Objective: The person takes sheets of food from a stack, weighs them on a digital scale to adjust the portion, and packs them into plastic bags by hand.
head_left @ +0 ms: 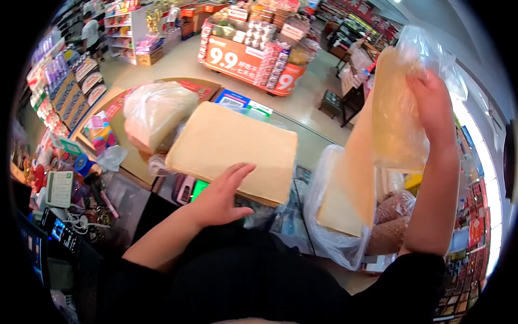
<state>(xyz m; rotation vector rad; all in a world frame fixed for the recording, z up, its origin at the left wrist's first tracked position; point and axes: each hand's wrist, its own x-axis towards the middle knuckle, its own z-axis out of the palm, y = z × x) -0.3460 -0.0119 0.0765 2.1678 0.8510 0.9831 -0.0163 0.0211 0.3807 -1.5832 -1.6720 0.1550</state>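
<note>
A stack of thin beige sheets [237, 146], looking like tofu skin, lies on the counter in front of me. My left hand [221, 200] is over its near edge, fingers spread, holding nothing; I cannot tell whether it touches the stack. Raised at the right, my right hand [426, 102] is closed on a limp beige sheet [359, 162] that hangs down. A clear plastic bag [426, 46] is bunched around and above that hand. Below the hanging sheet, an open plastic bag [324, 183] holds more beige sheets [337, 216].
A tied plastic bag with pale contents [156, 110] sits left of the stack. Bags of reddish-brown grains [388, 221] are at the right. A calculator [59, 189] and a phone [59, 232] lie at the left. Beyond the counter stands an orange display [232, 59].
</note>
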